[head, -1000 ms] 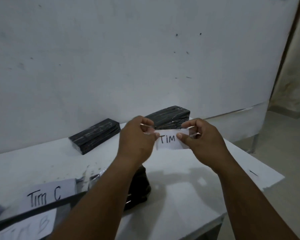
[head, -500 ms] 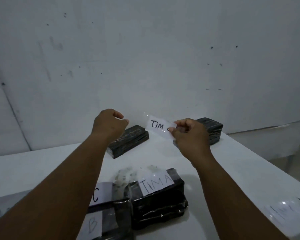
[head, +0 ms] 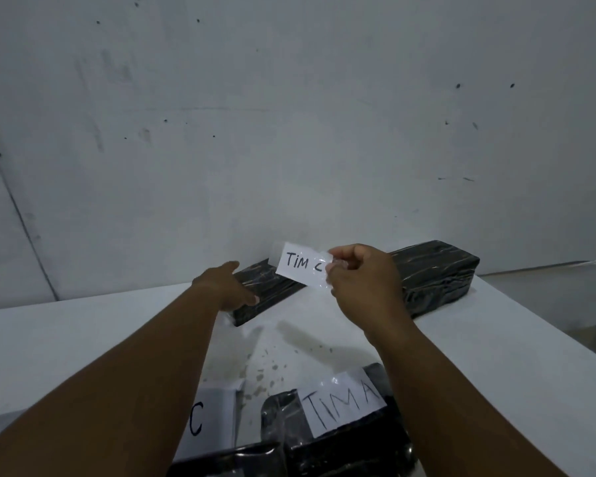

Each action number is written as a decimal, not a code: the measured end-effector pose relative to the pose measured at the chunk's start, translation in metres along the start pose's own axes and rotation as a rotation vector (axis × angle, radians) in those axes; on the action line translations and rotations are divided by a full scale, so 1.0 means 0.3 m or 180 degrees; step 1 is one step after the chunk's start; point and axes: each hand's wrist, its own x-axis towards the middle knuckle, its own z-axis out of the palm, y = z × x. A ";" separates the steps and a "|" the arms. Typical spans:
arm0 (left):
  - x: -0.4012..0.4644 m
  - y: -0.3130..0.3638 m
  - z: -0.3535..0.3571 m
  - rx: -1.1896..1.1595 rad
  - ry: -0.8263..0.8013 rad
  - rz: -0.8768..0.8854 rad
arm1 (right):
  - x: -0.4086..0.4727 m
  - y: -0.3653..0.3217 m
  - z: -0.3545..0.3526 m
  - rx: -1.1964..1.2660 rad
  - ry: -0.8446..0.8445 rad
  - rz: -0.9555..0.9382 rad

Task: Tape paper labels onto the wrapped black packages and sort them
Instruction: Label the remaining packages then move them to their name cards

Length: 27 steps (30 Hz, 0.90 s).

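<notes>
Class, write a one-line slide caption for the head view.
Right hand pinches a "TiM C" label; left hand touches an unlabelled black package.

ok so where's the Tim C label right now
In the head view the Tim C label is held up above the table's far side, pinched by the right hand, just over the black package the left hand touches.

One view only, worn on the head, looking forward and slightly down across a white table (head: pixel 83 339) toward a pale wall (head: pixel 289 115). Wide-angle, with bent edges. Close above both forearms, near packages cut off at the bottom edge.
</notes>
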 end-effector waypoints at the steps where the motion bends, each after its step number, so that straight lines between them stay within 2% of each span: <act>1: 0.011 -0.006 0.008 0.0186 -0.0053 0.0000 | -0.001 0.003 0.003 -0.0003 -0.0029 -0.0009; 4: 0.064 -0.039 0.040 0.0654 -0.0248 0.0038 | -0.011 0.006 0.007 0.0002 -0.0104 -0.0031; 7: 0.097 -0.064 0.071 0.0815 -0.0352 -0.0051 | -0.016 0.007 0.012 0.0051 -0.0147 -0.0018; 12: 0.118 -0.062 0.091 0.0432 -0.0125 0.0015 | -0.019 0.009 0.014 0.0079 -0.0150 0.0015; 17: 0.129 -0.059 0.086 0.0657 0.0308 -0.0060 | -0.019 0.019 0.013 0.0047 -0.0156 0.0048; 23: 0.140 -0.069 0.107 0.0689 0.0296 -0.0115 | -0.020 0.030 -0.001 0.0047 -0.0176 0.0102; 27: 0.146 -0.074 0.110 0.0386 0.0260 -0.0024 | -0.017 0.033 -0.011 0.0039 -0.0134 0.0121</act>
